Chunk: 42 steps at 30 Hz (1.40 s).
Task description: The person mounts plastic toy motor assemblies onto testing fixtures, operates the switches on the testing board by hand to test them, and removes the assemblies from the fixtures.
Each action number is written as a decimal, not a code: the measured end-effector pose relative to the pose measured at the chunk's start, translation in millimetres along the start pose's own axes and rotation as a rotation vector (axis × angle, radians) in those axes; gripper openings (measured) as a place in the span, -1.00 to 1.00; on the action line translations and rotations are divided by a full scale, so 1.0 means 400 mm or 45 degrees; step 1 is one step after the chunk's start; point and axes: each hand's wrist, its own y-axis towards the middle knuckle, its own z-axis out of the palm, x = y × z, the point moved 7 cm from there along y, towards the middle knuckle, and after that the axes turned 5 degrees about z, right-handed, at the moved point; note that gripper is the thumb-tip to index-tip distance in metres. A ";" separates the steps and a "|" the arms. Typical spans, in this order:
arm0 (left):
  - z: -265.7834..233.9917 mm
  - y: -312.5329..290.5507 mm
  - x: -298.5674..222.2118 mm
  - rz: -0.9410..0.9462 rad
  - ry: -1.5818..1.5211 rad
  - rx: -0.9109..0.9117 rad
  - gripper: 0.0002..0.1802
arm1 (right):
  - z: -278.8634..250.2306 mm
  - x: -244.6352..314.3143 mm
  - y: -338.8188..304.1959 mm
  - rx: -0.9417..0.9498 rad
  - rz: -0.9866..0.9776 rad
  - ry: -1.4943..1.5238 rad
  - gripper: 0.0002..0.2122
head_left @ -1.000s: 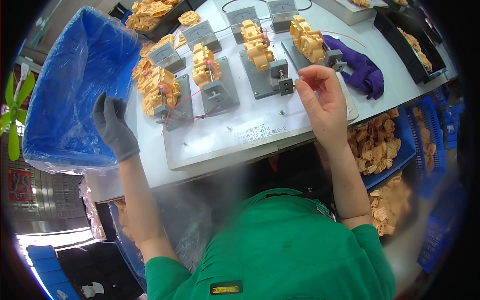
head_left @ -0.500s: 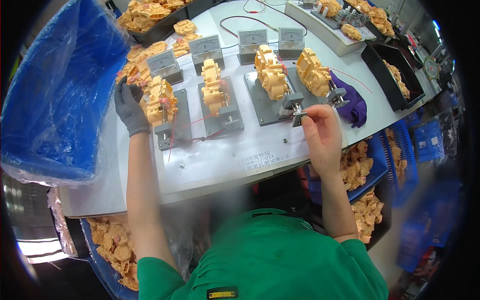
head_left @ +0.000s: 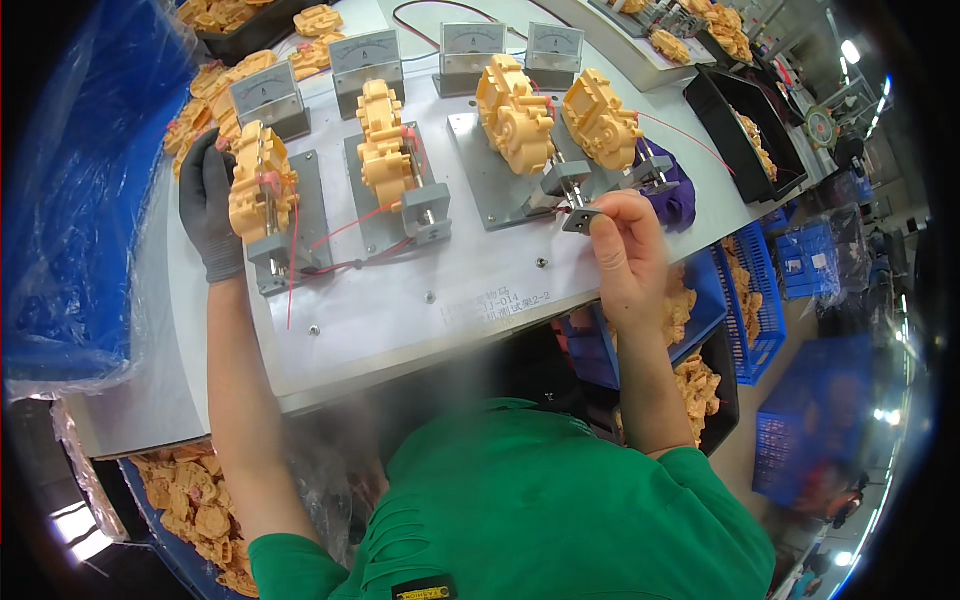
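Note:
My left hand (head_left: 212, 205), in a dark grey glove, has its fingers bent against the left side of a yellow plastic gearbox housing (head_left: 258, 205). That housing sits on the leftmost grey metal test stand (head_left: 316, 210). My bare right hand (head_left: 630, 245) pinches the small metal end plate (head_left: 581, 219) of the third stand from the left, between thumb and forefinger. A yellow housing (head_left: 520, 125) is mounted on that third stand. Two more sit on their own stands: the second housing (head_left: 385, 150) and the rightmost housing (head_left: 600, 120). Thin red wires hang by the stands.
Analog panel meters (head_left: 268, 98) stand behind the fixtures. A large blue bin lined with clear plastic (head_left: 75, 220) is at left, near loose yellow housings (head_left: 215, 90). A purple glove (head_left: 676, 195) lies at right, before a black tray (head_left: 705, 110). Filled blue crates (head_left: 765, 340) stand below.
The whole view has shifted, so the bench appears farther left and higher. My left hand stays beside the leftmost housing; my right hand still pinches the same end plate.

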 end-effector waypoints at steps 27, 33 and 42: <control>0.312 0.004 -0.540 0.667 0.411 0.799 -0.69 | 0.011 -0.010 0.003 0.000 0.052 0.063 -0.67; 0.570 -0.102 -0.482 0.824 0.792 1.321 -0.71 | 0.021 -0.002 0.015 0.072 0.043 0.301 -0.71; 0.634 -0.136 -0.415 0.592 1.083 1.605 -0.70 | 0.023 -0.004 0.012 0.048 0.116 0.194 -0.70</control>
